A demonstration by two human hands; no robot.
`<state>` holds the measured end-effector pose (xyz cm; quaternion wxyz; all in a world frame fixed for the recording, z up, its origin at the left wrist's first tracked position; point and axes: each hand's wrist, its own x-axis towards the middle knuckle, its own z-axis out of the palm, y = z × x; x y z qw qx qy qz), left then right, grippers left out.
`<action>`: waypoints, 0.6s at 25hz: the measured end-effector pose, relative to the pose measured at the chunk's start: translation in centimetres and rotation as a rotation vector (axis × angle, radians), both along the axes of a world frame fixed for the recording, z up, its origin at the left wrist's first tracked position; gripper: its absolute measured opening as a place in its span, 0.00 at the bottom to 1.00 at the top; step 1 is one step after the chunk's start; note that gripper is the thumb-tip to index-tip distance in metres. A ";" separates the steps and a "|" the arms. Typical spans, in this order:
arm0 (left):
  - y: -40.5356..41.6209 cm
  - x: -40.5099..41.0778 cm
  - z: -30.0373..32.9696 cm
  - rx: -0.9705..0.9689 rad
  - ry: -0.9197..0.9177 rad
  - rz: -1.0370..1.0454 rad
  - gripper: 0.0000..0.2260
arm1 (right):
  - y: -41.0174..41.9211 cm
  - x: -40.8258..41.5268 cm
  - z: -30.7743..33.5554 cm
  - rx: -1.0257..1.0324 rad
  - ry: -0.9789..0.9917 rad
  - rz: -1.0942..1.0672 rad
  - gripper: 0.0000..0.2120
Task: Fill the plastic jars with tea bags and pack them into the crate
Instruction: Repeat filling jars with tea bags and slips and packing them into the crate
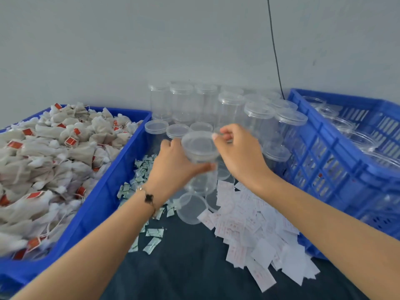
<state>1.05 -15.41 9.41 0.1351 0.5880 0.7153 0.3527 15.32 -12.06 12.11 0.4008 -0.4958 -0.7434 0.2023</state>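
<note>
2 hands [173, 163], 1 jar [200, 161], 2 crates [337, 152]

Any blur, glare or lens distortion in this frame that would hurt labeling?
Head view: light is soft and even, no hard shadows or glare; the tea bags smear with motion blur toward the lower left; the clear jar in the left hand is slightly blurred; wide-angle distortion tilts the crate.

Soft even daylight; motion blur, edges warped.
</note>
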 end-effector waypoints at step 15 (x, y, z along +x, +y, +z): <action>-8.4 3.3 -11.1 0.012 -0.263 0.016 0.37 | -6.8 0.3 -6.0 -0.230 -0.816 0.151 0.51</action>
